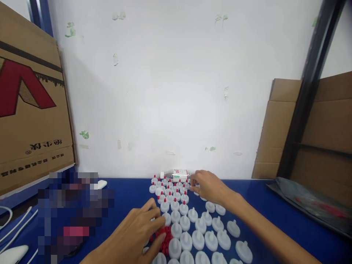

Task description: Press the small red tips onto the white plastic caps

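Observation:
Many white round plastic pieces with a short spout [186, 240] stand across the blue table, in loose rows. Toward the wall, several of them carry small red caps [175, 200] on their spouts; those nearer me and to the right have bare spouts. My left hand [137, 229] hovers over a small heap of loose red caps [165, 242], thumb and fingers apart and partly covering it. My right hand [207, 186] reaches to the far rows, fingertips pinched together beside a capped piece; whatever lies between them is hidden.
A clear bottle [178, 175] with a white cap lies on its side against the wall. Cardboard boxes [33, 110] stand at the left, folded cardboard [277, 128] at the right. A grey plastic bag [310, 201] lies far right; white cables [16, 233] run at the left.

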A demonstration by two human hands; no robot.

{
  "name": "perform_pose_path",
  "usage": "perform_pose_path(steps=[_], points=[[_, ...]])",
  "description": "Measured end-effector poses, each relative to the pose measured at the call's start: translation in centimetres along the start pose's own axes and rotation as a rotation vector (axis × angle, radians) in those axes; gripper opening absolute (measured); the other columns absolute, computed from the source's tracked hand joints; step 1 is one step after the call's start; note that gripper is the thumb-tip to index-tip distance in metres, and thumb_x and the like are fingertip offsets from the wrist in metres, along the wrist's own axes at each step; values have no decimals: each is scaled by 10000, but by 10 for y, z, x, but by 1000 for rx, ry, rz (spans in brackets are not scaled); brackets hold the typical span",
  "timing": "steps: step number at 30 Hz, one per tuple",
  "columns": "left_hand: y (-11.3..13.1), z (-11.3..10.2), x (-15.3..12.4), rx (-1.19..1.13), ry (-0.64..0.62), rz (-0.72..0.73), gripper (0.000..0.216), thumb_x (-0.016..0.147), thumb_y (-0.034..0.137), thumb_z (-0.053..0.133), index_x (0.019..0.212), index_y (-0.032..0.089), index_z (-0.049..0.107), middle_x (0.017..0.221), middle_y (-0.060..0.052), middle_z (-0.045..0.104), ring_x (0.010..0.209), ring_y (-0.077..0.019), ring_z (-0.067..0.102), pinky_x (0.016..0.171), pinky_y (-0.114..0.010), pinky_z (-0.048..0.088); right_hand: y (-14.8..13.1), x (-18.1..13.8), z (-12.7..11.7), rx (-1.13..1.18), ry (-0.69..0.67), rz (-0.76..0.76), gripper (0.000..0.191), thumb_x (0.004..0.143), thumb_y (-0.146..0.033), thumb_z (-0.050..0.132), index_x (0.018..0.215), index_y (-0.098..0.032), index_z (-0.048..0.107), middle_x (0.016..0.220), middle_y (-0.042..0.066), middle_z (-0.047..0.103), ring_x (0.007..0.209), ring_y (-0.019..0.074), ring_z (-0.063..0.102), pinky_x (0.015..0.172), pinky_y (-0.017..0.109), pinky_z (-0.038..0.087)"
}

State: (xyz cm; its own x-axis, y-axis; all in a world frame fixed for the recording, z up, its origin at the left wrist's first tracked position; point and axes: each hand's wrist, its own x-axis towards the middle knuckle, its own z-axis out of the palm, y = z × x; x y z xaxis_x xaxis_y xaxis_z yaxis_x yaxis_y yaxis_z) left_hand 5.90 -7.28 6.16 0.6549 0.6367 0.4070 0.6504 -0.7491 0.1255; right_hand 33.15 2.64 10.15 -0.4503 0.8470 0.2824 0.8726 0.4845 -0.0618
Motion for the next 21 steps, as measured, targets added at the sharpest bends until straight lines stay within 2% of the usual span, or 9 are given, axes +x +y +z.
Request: perform_pose_path(steps=[4, 9, 12, 15, 19, 21], points=[[-5, 7, -1, 9, -83, 34, 53, 928, 200, 527, 901, 234, 558, 953, -38, 637, 985, -257, 541, 688, -323, 417, 1, 0, 6, 27, -113, -5, 44, 848, -244, 758, 819, -210, 758, 808, 39, 763, 752, 213, 702, 640, 264, 414], [-6, -1, -1, -17, -69, -1, 157, 1016, 200, 432, 978, 242, 579, 1000, -32, 636, 1006, -247, 549, 786, -357, 449, -7, -4, 5, 88, -143, -150, 229, 1018, -309, 549, 979, -219, 756, 919, 37, 783, 820, 198, 711, 709, 267, 443], [-9, -4, 1, -2, -30, 3, 237, 1048, 200, 366, 928, 224, 569, 937, -38, 621, 928, -236, 547, 739, -353, 434, -11, -6, 6, 113, -169, -241, 291, 1040, -323, 515, 922, -220, 759, 851, 21, 777, 754, 187, 704, 685, 266, 445], [-13, -1, 3, 26, 62, -8, 299, 1060, 191, 319, 870, 215, 549, 876, -42, 601, 867, -232, 529, 706, -354, 410, -15, -7, 5, 123, -115, -259, 317, 1048, -324, 505, 903, -206, 761, 854, 43, 774, 782, 206, 710, 712, 287, 458], [-14, 3, 5, 49, 213, -131, 273, 1068, 222, 335, 914, 221, 560, 874, -37, 612, 853, -234, 527, 687, -346, 405, -27, -10, -5, 136, 31, -230, 200, 1003, -356, 606, 1105, -214, 704, 1091, 77, 743, 994, 252, 686, 889, 363, 468], [-13, 6, 6, 47, 250, -172, 225, 1067, 268, 369, 960, 229, 564, 890, -29, 621, 852, -233, 541, 674, -335, 416, -38, -15, -11, 173, 42, -282, 191, 997, -315, 622, 1174, -246, 648, 1174, 54, 710, 1019, 236, 675, 894, 358, 482]])
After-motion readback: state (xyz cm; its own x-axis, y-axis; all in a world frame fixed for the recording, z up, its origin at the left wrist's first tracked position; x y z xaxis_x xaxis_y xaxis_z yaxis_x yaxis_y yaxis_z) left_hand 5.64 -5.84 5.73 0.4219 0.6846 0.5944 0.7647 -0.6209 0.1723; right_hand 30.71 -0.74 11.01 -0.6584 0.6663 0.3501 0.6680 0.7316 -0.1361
